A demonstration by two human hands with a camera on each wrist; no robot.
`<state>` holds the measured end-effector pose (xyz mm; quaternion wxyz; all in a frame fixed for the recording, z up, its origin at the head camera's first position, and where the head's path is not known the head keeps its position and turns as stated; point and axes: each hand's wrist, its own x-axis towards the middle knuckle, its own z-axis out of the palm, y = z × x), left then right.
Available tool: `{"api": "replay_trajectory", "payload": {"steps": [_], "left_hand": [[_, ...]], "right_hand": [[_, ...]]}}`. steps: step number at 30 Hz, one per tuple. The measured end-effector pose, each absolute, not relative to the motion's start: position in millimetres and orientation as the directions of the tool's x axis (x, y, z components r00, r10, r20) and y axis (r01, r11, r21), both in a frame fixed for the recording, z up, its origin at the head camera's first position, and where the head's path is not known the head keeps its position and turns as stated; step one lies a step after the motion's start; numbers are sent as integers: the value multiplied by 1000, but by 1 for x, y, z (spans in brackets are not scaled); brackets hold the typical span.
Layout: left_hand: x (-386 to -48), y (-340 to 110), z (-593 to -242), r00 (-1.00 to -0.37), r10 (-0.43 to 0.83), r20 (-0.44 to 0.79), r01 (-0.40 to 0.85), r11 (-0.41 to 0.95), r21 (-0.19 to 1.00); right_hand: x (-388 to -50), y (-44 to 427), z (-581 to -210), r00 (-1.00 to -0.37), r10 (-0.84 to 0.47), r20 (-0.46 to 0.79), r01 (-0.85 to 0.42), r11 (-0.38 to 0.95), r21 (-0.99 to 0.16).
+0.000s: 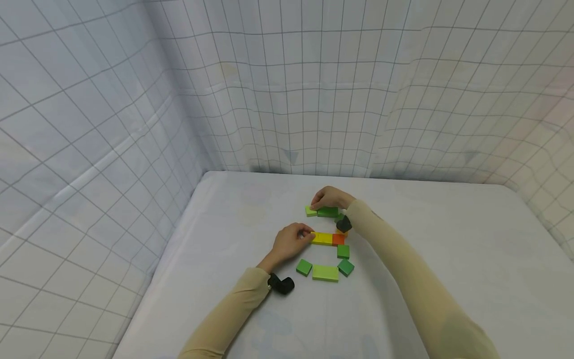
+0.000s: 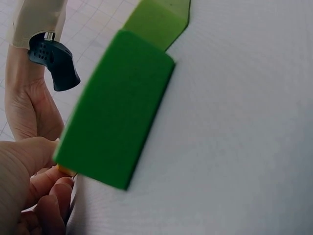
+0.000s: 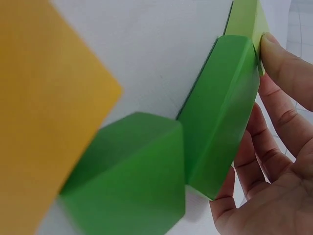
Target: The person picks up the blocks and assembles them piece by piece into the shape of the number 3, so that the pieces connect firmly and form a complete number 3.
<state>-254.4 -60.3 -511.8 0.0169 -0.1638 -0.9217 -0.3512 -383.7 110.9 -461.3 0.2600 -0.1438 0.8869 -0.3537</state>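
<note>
Toy blocks lie flat in a connected outline on a white table. At the left end of the yellow block (image 1: 322, 239), my left hand (image 1: 290, 240) pinches it with thumb and finger; only a sliver shows in the left wrist view. My right hand (image 1: 329, 197) reaches over the far row, its thumb and index finger on the light green block (image 3: 243, 22). The other fingers curl along the long green block (image 3: 222, 107) beside it. A red-orange block (image 1: 338, 240) sits against the yellow one's right end. The right wrist partly covers an orange block (image 3: 44, 98) and a smaller green block (image 3: 142, 181).
Nearer me lie a green square block (image 1: 343, 251), a turned green block (image 1: 346, 267), a long light green block (image 1: 325, 273) and another turned green block (image 1: 304, 267). Grid-patterned curtains (image 1: 314, 99) hang behind and beside the table (image 1: 426, 239).
</note>
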Motion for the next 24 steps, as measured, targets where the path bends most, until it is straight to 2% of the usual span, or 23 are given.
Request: {"api": "replay_trajectory", "payload": {"steps": [24], "left_hand": [[-257,-61,-516,-941,297,160,326,680,656]], "right_hand": [[-384,114,-460,-804,-464,-371,-72,696,-714]]}}
